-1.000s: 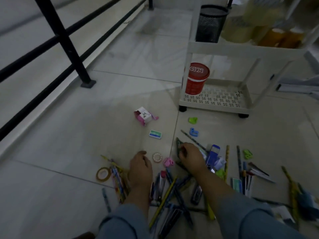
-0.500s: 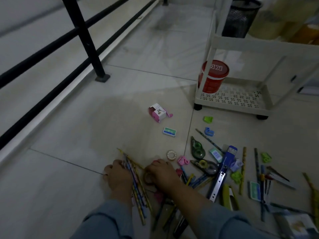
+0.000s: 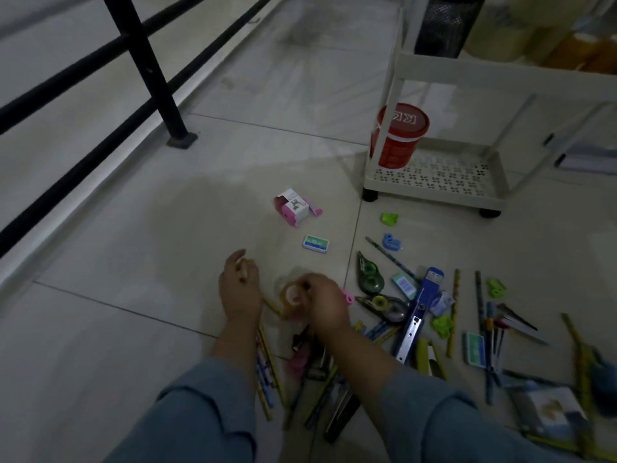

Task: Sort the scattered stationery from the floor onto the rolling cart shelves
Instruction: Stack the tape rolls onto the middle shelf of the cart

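On the tiled floor (image 3: 140,228), left of the clutter, the left hand (image 3: 239,289) has lifted and drifted away from the pencil bunch (image 3: 265,372) it was pressing half a second ago; fingers are curled around something small and pale at the tips, too blurred to tell whether it is gripped or what it is. Pencils now lie loose under the wrist.

Next over, the right hand (image 3: 325,304) has come off the pile and pinches a small clear tape roll (image 3: 291,294), raised just above the tiles, between the two hands. Half a second back that hand lay flat on the floor over the roll; now the roll is picked. Judgement: first item secured, sorting barely begun, nearly all the stationery is on the floor.

Further right: pink-and-white sharpener (image 3: 293,207) with a cat drawing, no readable text. Green-and-white eraser box (image 3: 316,243), print too small. Two correction-tape dispensers (image 3: 369,274), a blue punch-like bar (image 3: 419,312), green clips (image 3: 495,287), more pencils, all unlabelled as far as visible.

Right and behind, the rolling cart (image 3: 434,188), well apart from the hands. On its bottom shelf a red tub (image 3: 399,138), lid letters "KK" seen reversed, rest unreadable. Upper shelf holds a black mesh cup (image 3: 444,25) and yellowish tape rolls (image 3: 534,31), blurred.
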Action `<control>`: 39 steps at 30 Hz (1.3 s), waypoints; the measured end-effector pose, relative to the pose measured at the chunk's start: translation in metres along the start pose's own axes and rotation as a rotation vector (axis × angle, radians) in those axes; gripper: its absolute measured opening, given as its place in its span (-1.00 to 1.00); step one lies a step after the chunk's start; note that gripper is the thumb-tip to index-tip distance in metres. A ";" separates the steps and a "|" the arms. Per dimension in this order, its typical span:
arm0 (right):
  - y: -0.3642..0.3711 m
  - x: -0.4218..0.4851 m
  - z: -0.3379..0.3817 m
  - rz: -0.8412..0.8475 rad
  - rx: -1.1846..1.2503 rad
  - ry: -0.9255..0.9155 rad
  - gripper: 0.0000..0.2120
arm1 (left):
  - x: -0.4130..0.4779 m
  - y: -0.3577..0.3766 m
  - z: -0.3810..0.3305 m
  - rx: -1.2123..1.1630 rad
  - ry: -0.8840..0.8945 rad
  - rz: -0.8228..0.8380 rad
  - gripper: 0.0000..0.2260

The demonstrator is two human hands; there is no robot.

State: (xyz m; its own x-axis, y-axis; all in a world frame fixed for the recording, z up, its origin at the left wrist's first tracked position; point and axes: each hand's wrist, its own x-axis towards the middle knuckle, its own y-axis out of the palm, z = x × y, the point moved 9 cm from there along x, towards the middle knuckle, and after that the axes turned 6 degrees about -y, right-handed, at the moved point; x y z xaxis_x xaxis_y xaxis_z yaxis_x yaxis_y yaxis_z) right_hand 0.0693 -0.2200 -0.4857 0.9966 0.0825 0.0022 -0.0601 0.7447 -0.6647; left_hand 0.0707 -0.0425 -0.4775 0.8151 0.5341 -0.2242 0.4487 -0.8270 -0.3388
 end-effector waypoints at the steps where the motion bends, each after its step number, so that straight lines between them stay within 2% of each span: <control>1: -0.020 0.004 -0.010 -0.118 0.135 0.093 -0.86 | -0.002 0.020 -0.002 -0.089 -0.062 0.137 -0.75; 3: -0.049 0.009 -0.025 -0.257 0.310 0.203 -0.88 | -0.011 0.059 -0.004 -0.156 -0.201 0.378 -0.83; 5: -0.062 0.012 -0.037 -0.296 0.365 0.253 -0.88 | -0.029 0.091 -0.006 -0.222 -0.337 0.557 -0.83; 7: -0.064 0.010 -0.049 -0.305 0.407 0.312 -0.84 | -0.046 0.111 -0.012 -0.309 -0.440 0.668 -0.78; 11: -0.062 0.011 -0.052 -0.260 0.433 0.303 -0.83 | -0.045 0.121 -0.015 -0.238 -0.404 0.689 -0.69; 14: -0.062 0.022 -0.048 -0.209 0.384 0.278 -0.79 | -0.029 0.108 -0.005 -0.353 -0.457 0.604 -0.71; 16: -0.053 0.032 -0.042 -0.079 0.186 0.185 -0.74 | -0.018 0.095 0.002 -0.442 -0.504 0.515 -0.80; 20: 0.006 0.023 -0.038 0.484 -0.301 -0.010 -0.48 | -0.004 0.077 0.016 -0.429 -0.532 0.396 -0.77; 22: 0.020 0.013 -0.040 0.590 -0.350 0.018 -0.55 | -0.003 0.076 0.017 -0.448 -0.543 0.390 -0.79; 24: 0.019 0.009 -0.036 0.557 -0.387 0.064 -0.66 | -0.002 0.079 0.018 -0.472 -0.559 0.390 -0.76; 27: 0.012 0.008 -0.027 0.459 -0.465 0.005 -0.71 | -0.006 0.090 0.016 -0.513 -0.595 0.401 -0.69; 29: -0.012 0.014 -0.030 0.275 -0.329 0.017 -0.65 | -0.009 0.097 0.010 -0.533 -0.591 0.419 -0.74; 32: -0.074 0.024 -0.046 -0.127 0.057 0.130 -0.63 | -0.014 0.111 -0.005 -0.532 -0.556 0.473 -0.82; 33: -0.092 0.028 -0.046 -0.198 0.175 0.130 -0.63 | -0.016 0.117 -0.010 -0.526 -0.542 0.497 -0.81; 36: -0.126 0.046 -0.033 -0.183 0.267 -0.004 -0.64 | -0.027 0.137 -0.025 -0.518 -0.526 0.588 -0.79; 39: -0.141 0.053 -0.025 -0.106 0.292 -0.044 -0.63 | -0.044 0.158 -0.044 -0.462 -0.477 0.707 -0.77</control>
State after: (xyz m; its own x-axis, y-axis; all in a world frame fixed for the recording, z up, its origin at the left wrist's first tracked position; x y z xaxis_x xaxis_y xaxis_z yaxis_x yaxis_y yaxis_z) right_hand 0.1318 -0.3370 -0.4103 0.9952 0.0184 0.0963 0.0235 0.9089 -0.4163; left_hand 0.1219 -0.2039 -0.4808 0.7635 -0.1822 -0.6196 0.0945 -0.9175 0.3863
